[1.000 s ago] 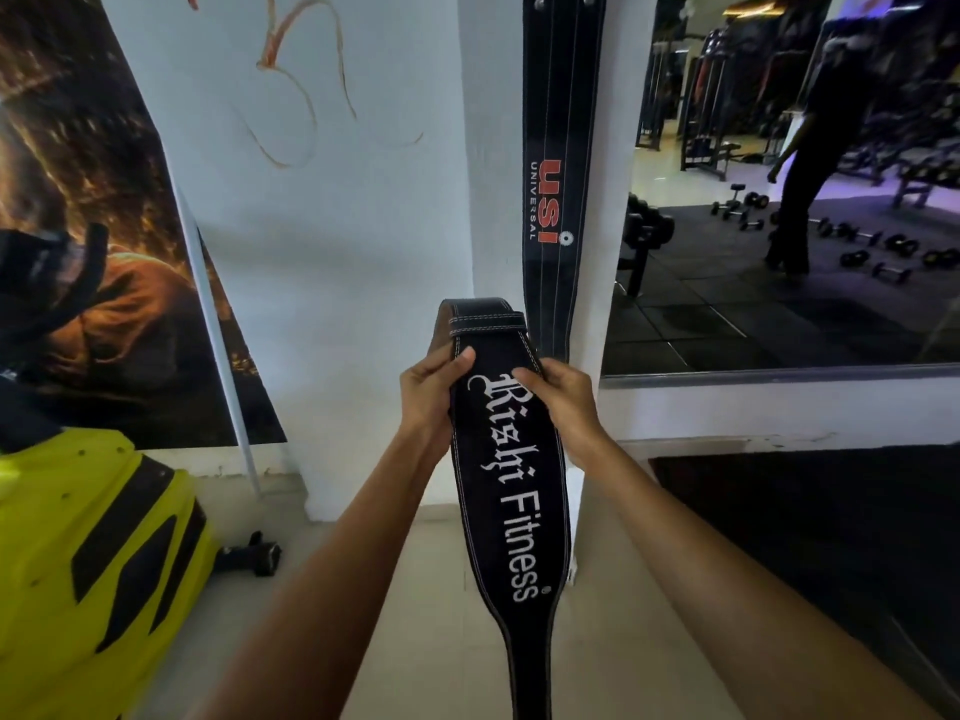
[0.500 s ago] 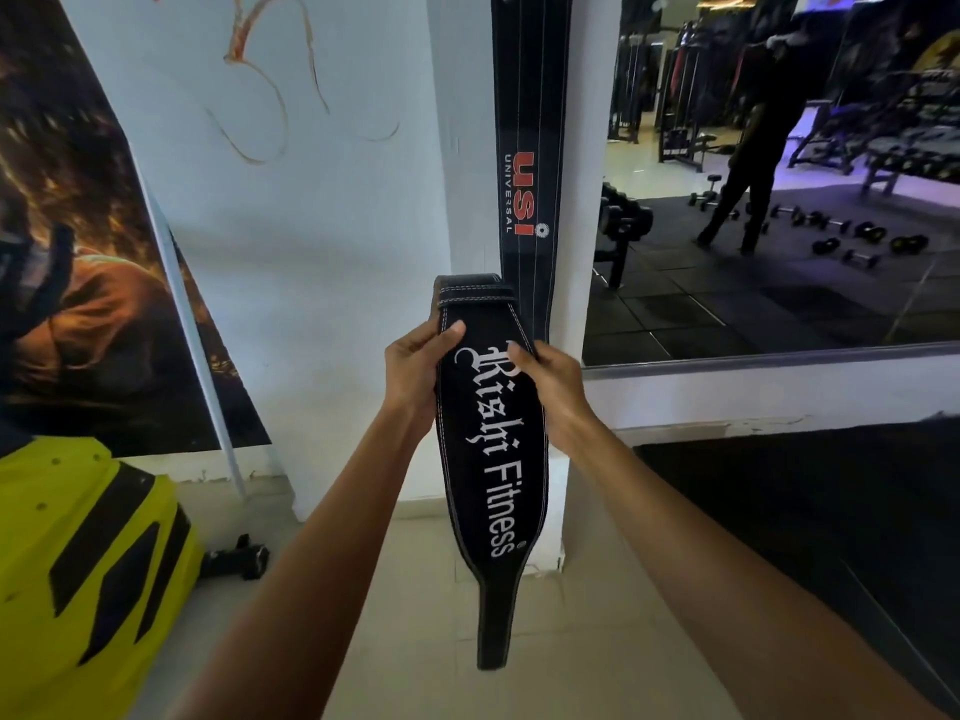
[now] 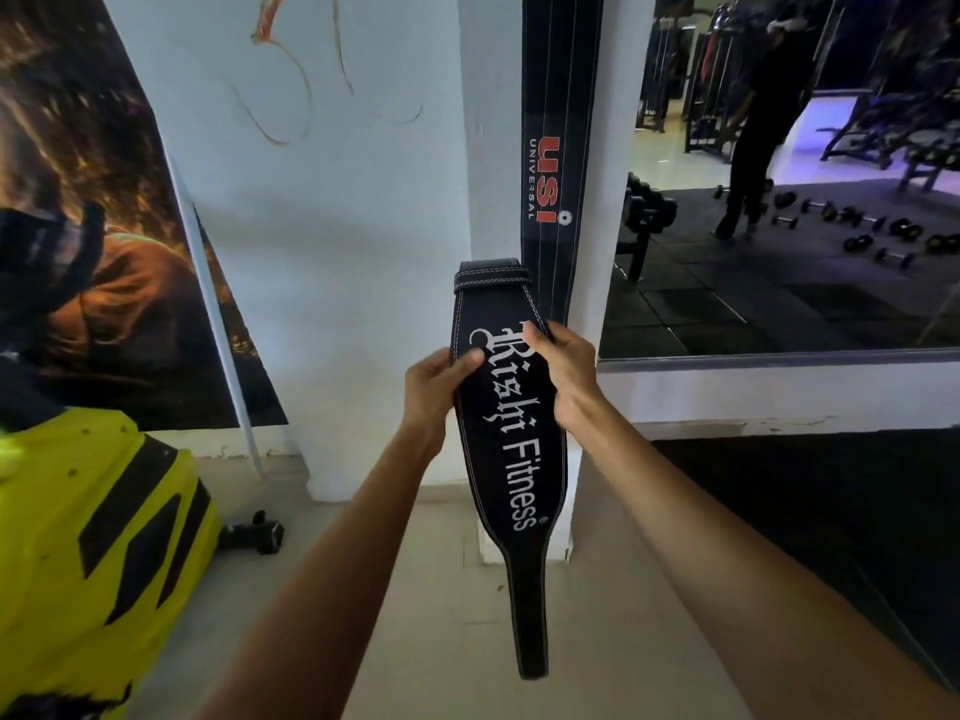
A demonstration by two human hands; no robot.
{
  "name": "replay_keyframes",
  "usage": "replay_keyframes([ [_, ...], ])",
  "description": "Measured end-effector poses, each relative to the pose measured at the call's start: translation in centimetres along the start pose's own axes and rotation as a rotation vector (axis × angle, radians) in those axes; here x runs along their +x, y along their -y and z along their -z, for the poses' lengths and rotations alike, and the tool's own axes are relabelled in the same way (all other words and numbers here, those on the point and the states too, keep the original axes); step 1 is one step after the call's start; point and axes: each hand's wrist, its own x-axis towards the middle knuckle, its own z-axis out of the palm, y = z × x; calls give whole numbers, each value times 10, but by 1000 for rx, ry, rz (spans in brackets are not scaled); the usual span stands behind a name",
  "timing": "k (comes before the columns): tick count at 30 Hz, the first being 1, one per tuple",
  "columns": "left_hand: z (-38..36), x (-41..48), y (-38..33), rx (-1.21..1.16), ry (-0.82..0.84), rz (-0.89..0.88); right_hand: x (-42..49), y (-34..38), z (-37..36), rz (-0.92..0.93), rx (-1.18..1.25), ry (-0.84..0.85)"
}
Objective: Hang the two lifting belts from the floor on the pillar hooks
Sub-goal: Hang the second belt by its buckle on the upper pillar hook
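A black lifting belt lettered "Rishi Fitness" (image 3: 511,459) hangs upright in front of the white pillar (image 3: 491,163), its narrow tail pointing down, clear of the floor. My left hand (image 3: 434,387) pinches its left edge and my right hand (image 3: 563,374) grips its right edge, both near the wide upper part. Behind it, a second black belt marked "USI Universal" (image 3: 558,148) hangs flat down the pillar face. The hooks lie above the frame, out of sight.
A large wall mirror (image 3: 779,283) fills the right, reflecting gym floor, dumbbells and a standing person. A yellow and black machine cover (image 3: 93,553) sits at the lower left, a small black dumbbell (image 3: 254,532) by the wall. A black rubber mat (image 3: 831,511) covers the floor right of the pillar.
Both hands have lifted the Rishi Fitness belt higher, so its tail now hangs clear of the floor. My view has shifted slightly left and nearer the pillar.
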Motion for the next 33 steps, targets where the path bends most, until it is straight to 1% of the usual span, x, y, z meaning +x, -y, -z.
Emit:
replay_keyframes([
  [1,4,-8,13,28,12,49,0,-2,2,0,3,-9],
  [3,14,-28,40,137,102,170,0,-8,6,-1,1,-6],
  [4,17,-34,44,176,150,196,0,-11,8,-5,-2,2],
  [5,18,-34,42,169,163,190,-1,-14,9,-13,-2,10],
  [8,2,-13,0,23,84,97,-2,-16,9,-23,6,69],
  [9,-3,-1,-17,8,74,93,-4,-16,8,-23,3,92],
  [11,-11,18,-40,42,49,141,-6,-15,8,-12,-16,125],
  [14,-19,28,-51,-18,25,223,-7,-13,14,40,-46,154],
  [18,-28,30,-57,-113,13,162,-13,-26,32,115,-137,181],
  [19,-29,31,-58,-121,24,145,-16,-35,40,94,-181,193],
  [21,-27,30,-61,-133,64,115,-21,-52,57,-19,-329,255],
  [23,-24,29,-62,-126,102,97,-23,-55,68,-211,-567,410],
  [24,-22,28,-62,-117,117,87,-22,-49,70,-297,-621,470],
  [25,-19,28,-60,-109,128,76,-17,-43,68,-337,-604,510],
  [27,-15,27,-54,-91,147,53,-6,-19,48,-252,-423,527],
  [28,-14,26,-50,-82,157,43,2,-6,36,-206,-299,477],
  [30,-12,20,-41,-58,187,24,20,18,13,-169,-73,331],
  [33,-6,11,-24,-16,247,-25,35,43,-3,-197,52,223],
])
